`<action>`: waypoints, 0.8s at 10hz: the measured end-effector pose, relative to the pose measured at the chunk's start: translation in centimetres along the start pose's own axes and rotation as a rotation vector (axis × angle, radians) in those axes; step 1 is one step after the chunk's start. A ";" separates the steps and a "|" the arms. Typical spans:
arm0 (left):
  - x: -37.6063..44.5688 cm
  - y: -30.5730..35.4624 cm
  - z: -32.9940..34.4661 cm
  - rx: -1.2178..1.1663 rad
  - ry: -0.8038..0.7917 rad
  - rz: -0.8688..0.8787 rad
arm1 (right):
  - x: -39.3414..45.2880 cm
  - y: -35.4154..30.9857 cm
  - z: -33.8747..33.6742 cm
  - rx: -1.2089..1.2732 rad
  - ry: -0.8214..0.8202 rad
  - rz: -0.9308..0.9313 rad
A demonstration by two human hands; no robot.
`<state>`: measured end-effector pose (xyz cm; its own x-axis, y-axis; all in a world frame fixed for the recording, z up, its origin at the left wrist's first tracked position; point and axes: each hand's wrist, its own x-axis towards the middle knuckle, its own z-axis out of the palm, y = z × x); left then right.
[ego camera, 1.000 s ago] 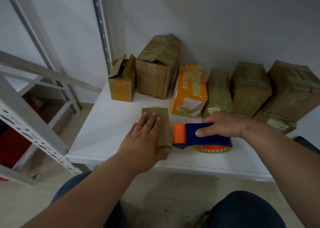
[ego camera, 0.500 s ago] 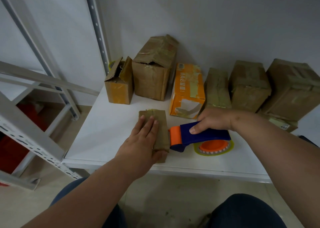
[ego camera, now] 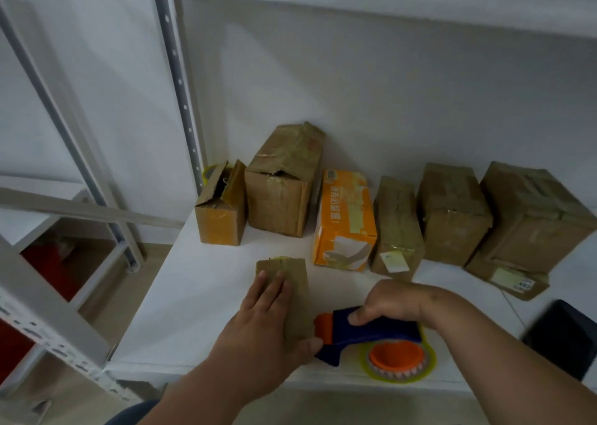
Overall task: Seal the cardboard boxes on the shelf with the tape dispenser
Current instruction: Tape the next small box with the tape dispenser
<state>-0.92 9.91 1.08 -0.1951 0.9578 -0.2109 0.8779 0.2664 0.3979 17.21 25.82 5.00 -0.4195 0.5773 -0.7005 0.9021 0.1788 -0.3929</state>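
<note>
A small flat cardboard box point(ego camera: 292, 274) lies near the front of the white shelf point(ego camera: 200, 298). My left hand point(ego camera: 261, 324) presses flat on top of it, fingers straight and the thumb at its near right corner. My right hand point(ego camera: 392, 301) grips the blue and orange tape dispenser point(ego camera: 371, 334), whose orange nose touches the box's right side. The tape roll point(ego camera: 399, 360) with its orange hub hangs below the handle.
Along the back wall stand an open-flapped small box point(ego camera: 221, 213), a torn tall box point(ego camera: 284, 185), an orange carton point(ego camera: 345, 221) and several taped brown boxes point(ego camera: 452, 214). A dark flat object point(ego camera: 562, 337) lies at the right edge. A grey rack upright point(ego camera: 181, 85) rises on the left.
The view has tilted up, so hands and box sit lower in the frame. The dispenser has tipped, showing more of the roll. My left hand stays on the box.
</note>
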 end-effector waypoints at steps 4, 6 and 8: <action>-0.1 2.2 -1.1 -0.110 0.013 -0.208 | -4.2 3.4 4.5 0.114 0.419 -0.039; -3.3 0.3 -1.1 -0.571 -0.041 -0.097 | -5.3 4.0 4.3 -0.033 0.546 -0.004; -0.9 6.2 -3.9 -0.342 0.216 -0.055 | -6.8 4.9 5.3 0.452 0.661 0.029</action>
<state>2.96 11.12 7.23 -0.3573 0.9319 -0.0618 0.6744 0.3032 0.6732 23.92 18.55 4.65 -0.1220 0.9545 -0.2720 0.7236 -0.1020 -0.6827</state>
